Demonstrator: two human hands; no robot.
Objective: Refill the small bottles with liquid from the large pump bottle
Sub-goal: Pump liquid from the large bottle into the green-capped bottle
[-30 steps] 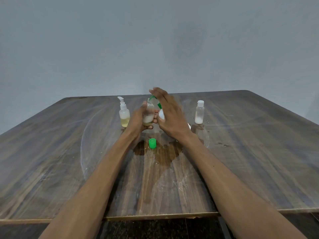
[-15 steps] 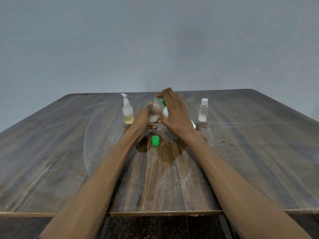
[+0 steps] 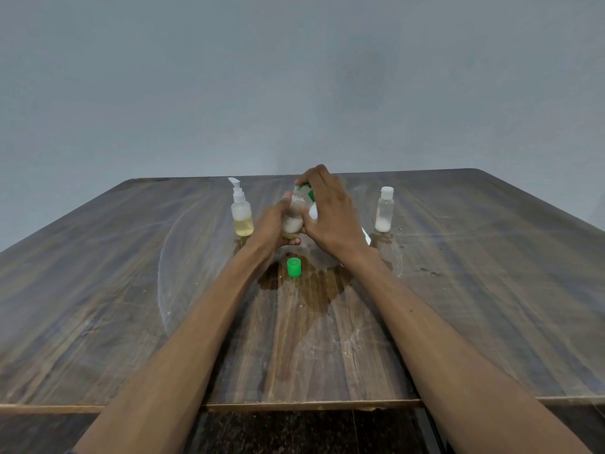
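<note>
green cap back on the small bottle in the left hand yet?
No: the small round green plastic cap stands on the brown wooden table, apart from the small clear plastic bottle in the left hand.

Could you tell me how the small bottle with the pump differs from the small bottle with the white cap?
The pump bottle holds yellowish liquid under a nozzle head; the white-capped bottle holds a little white liquid under a plain cap. The first stands left of the hands, the second right. Both are clear, upright, untouched.

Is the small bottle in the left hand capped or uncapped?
Uncapped: the small bottle has a bare neck; a green cap lies on the table.
</note>
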